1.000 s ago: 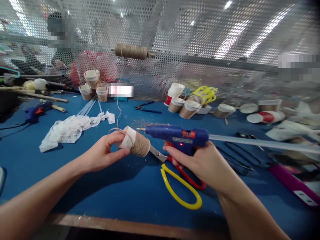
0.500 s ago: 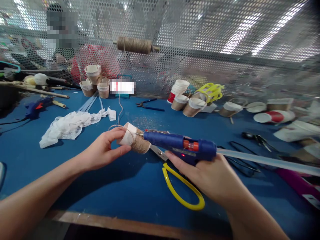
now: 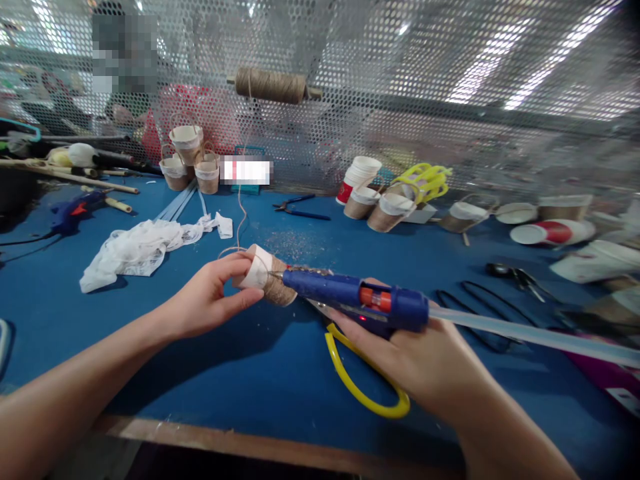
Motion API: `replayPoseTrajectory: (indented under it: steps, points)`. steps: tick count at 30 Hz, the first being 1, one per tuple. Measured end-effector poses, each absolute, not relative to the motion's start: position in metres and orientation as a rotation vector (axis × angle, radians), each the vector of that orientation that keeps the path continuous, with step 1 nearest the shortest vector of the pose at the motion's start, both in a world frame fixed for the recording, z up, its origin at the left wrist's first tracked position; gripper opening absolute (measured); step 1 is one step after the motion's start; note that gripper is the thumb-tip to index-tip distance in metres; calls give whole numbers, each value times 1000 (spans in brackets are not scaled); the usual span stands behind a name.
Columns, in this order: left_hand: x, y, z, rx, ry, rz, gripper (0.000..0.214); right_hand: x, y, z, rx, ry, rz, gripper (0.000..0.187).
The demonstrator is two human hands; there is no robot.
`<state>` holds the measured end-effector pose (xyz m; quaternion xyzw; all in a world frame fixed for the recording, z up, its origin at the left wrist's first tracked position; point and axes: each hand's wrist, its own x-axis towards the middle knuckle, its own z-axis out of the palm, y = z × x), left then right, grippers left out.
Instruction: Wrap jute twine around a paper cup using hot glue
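My left hand (image 3: 213, 297) is closed on a small paper cup (image 3: 259, 267), tilted on its side, its lower part wound with brown twine (image 3: 279, 288). Fingers go into or round the cup's mouth, and the thumb presses its side. My right hand (image 3: 400, 353) grips a blue glue gun (image 3: 325, 288) with a red light on and a long clear glue stick (image 3: 505, 328) out of its back. The nozzle tip is at the cup, by the border of white paper and twine. Yellow-handled scissors (image 3: 345, 373) lie below the gun, partly hidden by it.
Twine runs up to a spool (image 3: 273, 87) before the perforated screen. White lace (image 3: 135, 250) lies left, with stacked twine-wrapped cups (image 3: 186, 143) behind it. Pliers (image 3: 303, 208) lie at centre back. Another glue gun (image 3: 73, 212) is far left; fallen cups (image 3: 553, 233) lie right.
The glue gun has shifted slightly left and down, its nozzle moving a little along the cup. My left hand and the cup have hardly moved.
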<state>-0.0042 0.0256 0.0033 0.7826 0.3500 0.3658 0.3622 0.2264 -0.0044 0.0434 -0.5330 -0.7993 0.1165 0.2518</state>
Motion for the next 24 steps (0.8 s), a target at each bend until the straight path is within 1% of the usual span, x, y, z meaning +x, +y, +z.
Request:
replayPoseTrajectory:
  steps: [3,6,10,15,20,24]
  points:
    - [-4,26,5,2049,890,944,18,223,-5,41,-1455,-2112,415,17]
    - [-4,26,5,2070,884,955,16,222,-5,39,-1446,-2106,437,16]
    - [-4,26,3,2064,876,958,19,223,-7,40,-1433,-2099,479,16]
    - [-4,26,2,2041,874,962,20,224,-7,38,-1406,-2134,458,17]
    - [-4,27,1,2008,942,968,15,225,-5,39,-1386,-2170,444,17]
    - [-3,26,2,2004,932,978,18,224,-6,48,-1401,-2189,467,15]
